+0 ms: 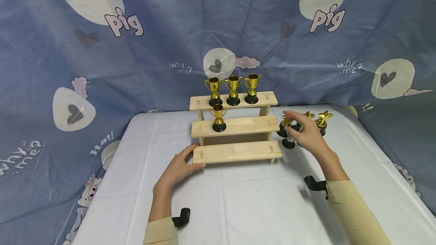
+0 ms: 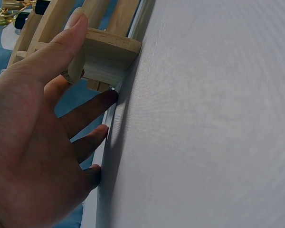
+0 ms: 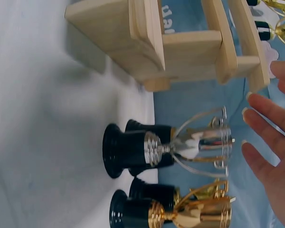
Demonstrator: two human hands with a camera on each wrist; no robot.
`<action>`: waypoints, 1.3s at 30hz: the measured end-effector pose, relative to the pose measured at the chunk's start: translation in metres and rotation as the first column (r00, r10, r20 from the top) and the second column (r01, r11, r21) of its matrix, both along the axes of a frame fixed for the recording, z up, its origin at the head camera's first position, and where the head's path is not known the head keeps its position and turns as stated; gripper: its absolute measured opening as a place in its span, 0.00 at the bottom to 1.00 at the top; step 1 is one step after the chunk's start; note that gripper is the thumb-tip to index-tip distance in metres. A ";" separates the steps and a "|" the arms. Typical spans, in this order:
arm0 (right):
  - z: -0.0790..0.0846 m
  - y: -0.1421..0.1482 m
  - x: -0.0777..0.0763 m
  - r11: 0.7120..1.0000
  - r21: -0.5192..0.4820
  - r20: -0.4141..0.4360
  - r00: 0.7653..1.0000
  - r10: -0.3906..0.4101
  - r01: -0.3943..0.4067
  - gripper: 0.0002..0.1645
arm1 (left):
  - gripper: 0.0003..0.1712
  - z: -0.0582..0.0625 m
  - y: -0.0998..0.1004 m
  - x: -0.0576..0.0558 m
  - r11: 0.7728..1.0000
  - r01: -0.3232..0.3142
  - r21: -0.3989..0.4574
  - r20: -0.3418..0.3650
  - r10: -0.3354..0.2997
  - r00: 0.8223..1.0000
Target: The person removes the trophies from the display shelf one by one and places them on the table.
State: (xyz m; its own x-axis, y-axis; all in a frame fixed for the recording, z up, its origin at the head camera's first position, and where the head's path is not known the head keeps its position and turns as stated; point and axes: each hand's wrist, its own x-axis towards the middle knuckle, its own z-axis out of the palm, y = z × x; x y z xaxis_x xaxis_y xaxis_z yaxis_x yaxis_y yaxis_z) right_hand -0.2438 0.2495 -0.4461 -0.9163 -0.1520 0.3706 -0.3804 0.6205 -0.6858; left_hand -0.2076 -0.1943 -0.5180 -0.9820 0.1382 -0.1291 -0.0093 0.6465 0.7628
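A three-tier wooden display stand [image 1: 238,152] stands on the white table. My left hand [image 1: 178,167] grips the left end of its lowest tier, thumb along the front edge and fingers at the back corner. My right hand [image 1: 308,135] is above a group of small trophies to the right of the stand, with fingers apart and nothing between them. In the right wrist view its fingertips are just beyond the rim of a silver cup trophy [image 3: 194,145]. A gold cup trophy [image 3: 202,213] stands beside that. A gold star trophy [image 1: 323,120] is behind the hand, which partly hides the group.
Three gold cup trophies [image 1: 233,86] stand in a row on the top tier. Another gold cup [image 1: 218,116] is toward the left of the middle tier. A blue patterned cloth [image 1: 163,41] hangs behind the white-covered table [image 1: 238,207].
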 end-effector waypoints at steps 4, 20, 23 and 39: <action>0.001 -0.008 0.001 1.000 -0.012 0.008 1.000 0.022 -0.021 0.35 | 0.52 0.000 0.000 0.000 1.000 0.000 0.003 -0.001 0.000 1.000; 0.002 -0.037 -0.002 0.990 -0.053 -0.018 0.992 0.127 -0.128 0.33 | 0.51 0.000 -0.002 0.002 1.000 0.004 -0.001 -0.007 -0.004 1.000; 0.002 -0.044 -0.002 0.987 -0.085 -0.022 0.991 0.131 -0.132 0.33 | 0.51 0.000 -0.003 0.003 1.000 0.007 0.004 -0.008 -0.007 1.000; 0.034 -0.084 0.009 0.929 -0.279 0.035 0.965 0.261 -0.242 0.33 | 0.51 0.001 -0.002 0.002 1.000 0.010 0.009 -0.009 -0.010 1.000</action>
